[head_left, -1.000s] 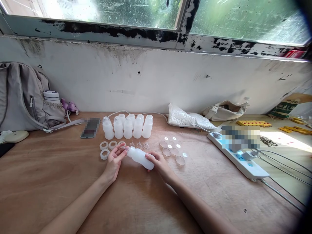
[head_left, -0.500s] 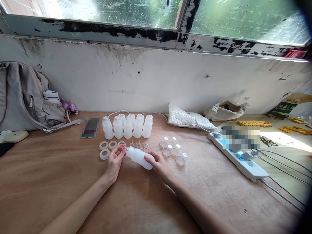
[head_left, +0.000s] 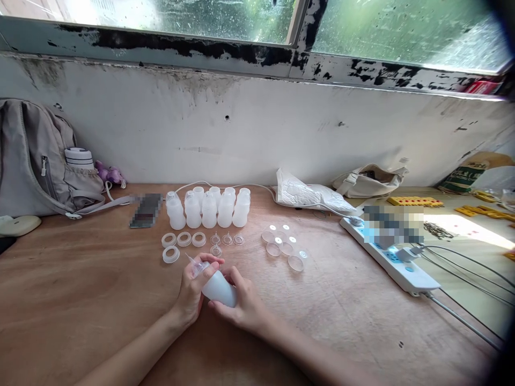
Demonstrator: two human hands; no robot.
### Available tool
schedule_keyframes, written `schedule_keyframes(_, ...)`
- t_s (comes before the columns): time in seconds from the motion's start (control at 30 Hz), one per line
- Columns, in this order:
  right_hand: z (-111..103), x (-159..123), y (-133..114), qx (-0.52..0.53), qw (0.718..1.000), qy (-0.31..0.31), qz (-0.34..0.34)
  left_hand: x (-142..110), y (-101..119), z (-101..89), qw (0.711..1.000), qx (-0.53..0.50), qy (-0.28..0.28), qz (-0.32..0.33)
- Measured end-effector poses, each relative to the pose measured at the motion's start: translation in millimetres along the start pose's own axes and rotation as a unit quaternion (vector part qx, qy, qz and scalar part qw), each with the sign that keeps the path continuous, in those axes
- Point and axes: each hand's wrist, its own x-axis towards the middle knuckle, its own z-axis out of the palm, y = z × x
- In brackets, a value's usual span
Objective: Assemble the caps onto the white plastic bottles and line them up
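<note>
A small white plastic bottle (head_left: 219,288) is held tilted above the wooden table (head_left: 80,289), between both hands. My right hand (head_left: 241,303) is wrapped round its body. My left hand (head_left: 193,289) pinches the clear nozzle cap (head_left: 196,266) at its neck. Just beyond lie white rings (head_left: 183,241), clear nozzle tips (head_left: 227,240) and round clear lids (head_left: 284,247). Behind them stands a group of several white bottles (head_left: 209,209).
A grey backpack (head_left: 36,155) leans at the far left with a phone (head_left: 145,210) beside it. A white plastic bag (head_left: 309,195) and a beige pouch (head_left: 368,182) lie by the wall. A power strip (head_left: 390,254) with cables sits at the right.
Both hands drew the bottle nearer to me and tipped it more upright. My left hand now grips the cap at the neck; my right hand slid round the bottle's base.
</note>
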Motion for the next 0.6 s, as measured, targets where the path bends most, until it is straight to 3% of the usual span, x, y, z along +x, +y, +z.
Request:
schedule_keyframes(0.13,0.3,0.6,-1.1,0.166,0.977,-0.073,0.109,-2.0,1.4,-0.8,1.0,-0.006,-0.025,0.008)
schedule_keyframes(0.23,-1.3,0.9,-2.7,0.316,0.913,-0.161,0.203,-2.4,2.8,-2.1,0.998,-0.047,-0.044,-0.009)
schedule_keyframes(0.33,-2.8,1.1,-5.7,0.397,0.862,-0.203,0.241,-2.4,5.2,-2.3,0.996,-0.065,-0.062,-0.026)
schedule_keyframes(0.4,-3.4,1.8,-8.4,0.396,0.866,-0.19,0.241,-1.3,6.7,-1.4,0.995,-0.063,-0.064,-0.033)
schedule_keyframes(0.53,-5.2,4.9,-11.0,0.307,0.92,-0.11,0.219,2.8,6.1,0.0,0.994,-0.082,-0.049,-0.045)
schedule_keyframes(0.6,-6.8,6.7,-9.9,0.273,0.933,-0.096,0.213,4.2,4.0,-0.5,0.992,-0.089,-0.057,-0.07)
